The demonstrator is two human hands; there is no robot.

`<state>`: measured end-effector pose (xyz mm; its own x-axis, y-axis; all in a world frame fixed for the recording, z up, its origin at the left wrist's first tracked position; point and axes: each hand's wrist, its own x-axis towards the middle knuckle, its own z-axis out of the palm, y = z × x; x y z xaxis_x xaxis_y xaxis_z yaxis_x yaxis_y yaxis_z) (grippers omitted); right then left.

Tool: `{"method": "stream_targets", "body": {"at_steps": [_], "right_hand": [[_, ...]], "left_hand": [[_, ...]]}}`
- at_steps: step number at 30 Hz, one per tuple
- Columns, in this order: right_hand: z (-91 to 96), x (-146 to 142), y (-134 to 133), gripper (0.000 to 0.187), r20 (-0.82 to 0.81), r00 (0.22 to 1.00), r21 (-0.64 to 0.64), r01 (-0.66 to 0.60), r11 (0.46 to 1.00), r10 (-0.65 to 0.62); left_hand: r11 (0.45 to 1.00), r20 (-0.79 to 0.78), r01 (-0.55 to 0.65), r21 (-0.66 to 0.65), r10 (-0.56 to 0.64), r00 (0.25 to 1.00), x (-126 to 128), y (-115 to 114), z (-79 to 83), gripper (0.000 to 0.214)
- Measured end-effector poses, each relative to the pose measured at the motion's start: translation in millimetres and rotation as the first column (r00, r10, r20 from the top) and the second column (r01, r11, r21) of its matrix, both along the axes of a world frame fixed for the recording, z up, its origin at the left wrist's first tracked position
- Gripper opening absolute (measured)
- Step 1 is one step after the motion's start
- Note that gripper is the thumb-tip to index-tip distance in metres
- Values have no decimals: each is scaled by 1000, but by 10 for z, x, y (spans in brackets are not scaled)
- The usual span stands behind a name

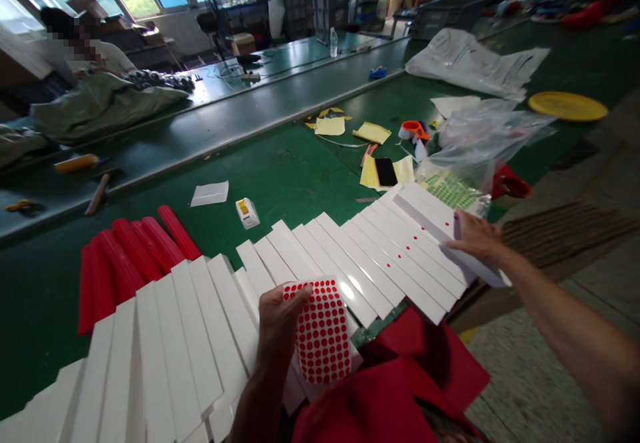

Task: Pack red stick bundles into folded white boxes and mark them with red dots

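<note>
My left hand (280, 319) pinches a sheet of round red stickers (324, 336) between thumb and fingers, holding it over the near edge of a long row of narrow white boxes (350, 249). At the row's right end, my right hand (475, 237) is closed around a white box (425, 213) that lies tilted over its neighbours. One red dot shows on that box beside my fingertips. Several neighbouring boxes each carry a red dot, in a slanting line. Boxes farther left show plain white tops.
Red ribbed tubes (130, 253) lie behind the boxes at left. A tape dispenser (247, 213), a phone (385, 172), orange-handled scissors (414, 131) and plastic bags (480, 136) are on the green table (290, 169). Another person (95, 49) sits across, at left.
</note>
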<state>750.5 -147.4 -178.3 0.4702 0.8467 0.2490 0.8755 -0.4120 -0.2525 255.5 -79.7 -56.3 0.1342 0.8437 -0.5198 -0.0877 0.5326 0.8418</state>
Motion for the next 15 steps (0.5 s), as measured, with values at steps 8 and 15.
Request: {"method": "stream_targets", "body": {"at_steps": [8,15], "right_hand": [[116,-1625,-163,73,-70,945,224,-297,928,320],[673,-2582,116,42,-828,409,264,-319,910,384]], "left_hand": [[1000,47,-2,-15,3,999,-20,20,5,30],[993,79,77,-94,-70,994,-23,35,113,28]]}}
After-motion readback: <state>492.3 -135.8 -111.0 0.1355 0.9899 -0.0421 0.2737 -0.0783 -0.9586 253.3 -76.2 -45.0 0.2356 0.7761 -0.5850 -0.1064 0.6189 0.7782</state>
